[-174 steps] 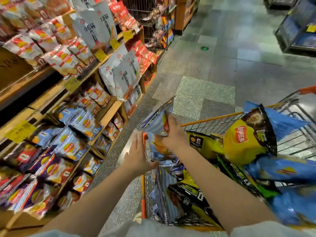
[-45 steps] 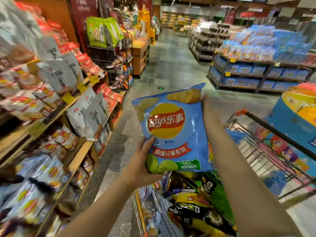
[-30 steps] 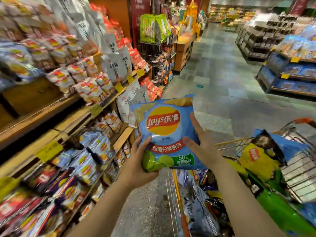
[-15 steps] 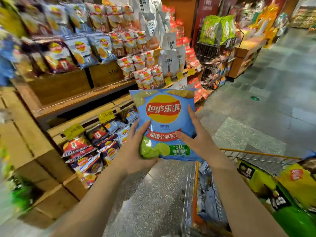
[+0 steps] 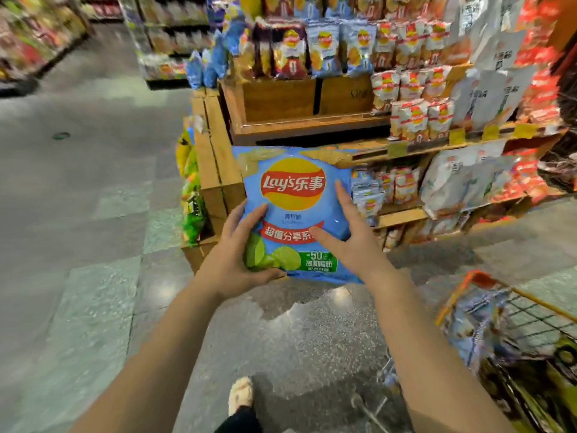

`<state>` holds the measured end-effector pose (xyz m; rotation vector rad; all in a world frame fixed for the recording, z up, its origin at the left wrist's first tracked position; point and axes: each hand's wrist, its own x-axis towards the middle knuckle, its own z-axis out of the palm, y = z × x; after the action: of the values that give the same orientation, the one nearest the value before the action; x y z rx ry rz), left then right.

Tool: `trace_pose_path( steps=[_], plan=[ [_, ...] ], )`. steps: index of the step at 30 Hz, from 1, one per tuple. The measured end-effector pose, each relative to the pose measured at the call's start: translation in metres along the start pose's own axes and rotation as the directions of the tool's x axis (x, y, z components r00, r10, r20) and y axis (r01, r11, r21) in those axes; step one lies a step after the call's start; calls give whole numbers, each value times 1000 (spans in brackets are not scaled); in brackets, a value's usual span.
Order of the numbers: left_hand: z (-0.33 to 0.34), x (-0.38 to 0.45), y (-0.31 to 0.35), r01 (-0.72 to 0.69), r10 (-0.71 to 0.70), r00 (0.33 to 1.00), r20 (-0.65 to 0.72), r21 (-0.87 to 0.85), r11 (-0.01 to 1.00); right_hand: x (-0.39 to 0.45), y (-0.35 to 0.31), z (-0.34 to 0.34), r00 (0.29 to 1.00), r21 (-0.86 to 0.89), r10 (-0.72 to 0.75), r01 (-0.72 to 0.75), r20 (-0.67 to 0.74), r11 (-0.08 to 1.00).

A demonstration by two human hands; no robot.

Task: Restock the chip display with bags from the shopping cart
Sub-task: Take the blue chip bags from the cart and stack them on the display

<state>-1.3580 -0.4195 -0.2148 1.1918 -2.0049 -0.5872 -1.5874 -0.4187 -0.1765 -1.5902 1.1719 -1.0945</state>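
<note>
A large blue Lay's chip bag (image 5: 293, 195) with lime pictures is upright in front of me, held between both hands. My left hand (image 5: 234, 260) grips its lower left corner; my right hand (image 5: 352, 242) presses flat on its right side. Behind the bag stands the wooden chip display (image 5: 281, 101), with rows of chip bags (image 5: 324, 48) on its top tier and more on the shelves to the right. The orange-rimmed shopping cart (image 5: 487, 307) sits at the lower right, holding several blue, yellow and black bags.
Grey tiled floor (image 5: 78, 229) stretches to the left. The display's wooden corner crates (image 5: 215, 170) have green bags (image 5: 192, 207) hanging on their left side. White snack bags (image 5: 487, 92) fill the right shelves. My foot (image 5: 240, 398) shows at the bottom.
I lifted the blue bag out of the cart with both hands and turned left. The display is now straight ahead and the cart has slid to the lower right.
</note>
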Motion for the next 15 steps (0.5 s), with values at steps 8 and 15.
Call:
trace_pose_path(
  steps=[8, 15],
  plan=[
    [-96, -48, -66, 112, -99, 980, -170, 64, 992, 63, -19, 123, 984, 28, -26, 21, 175, 999],
    [-215, -64, -158, 196, -170, 963, -208, 114, 974, 140, -40, 262, 968, 56, -68, 56, 241, 997]
  ],
)
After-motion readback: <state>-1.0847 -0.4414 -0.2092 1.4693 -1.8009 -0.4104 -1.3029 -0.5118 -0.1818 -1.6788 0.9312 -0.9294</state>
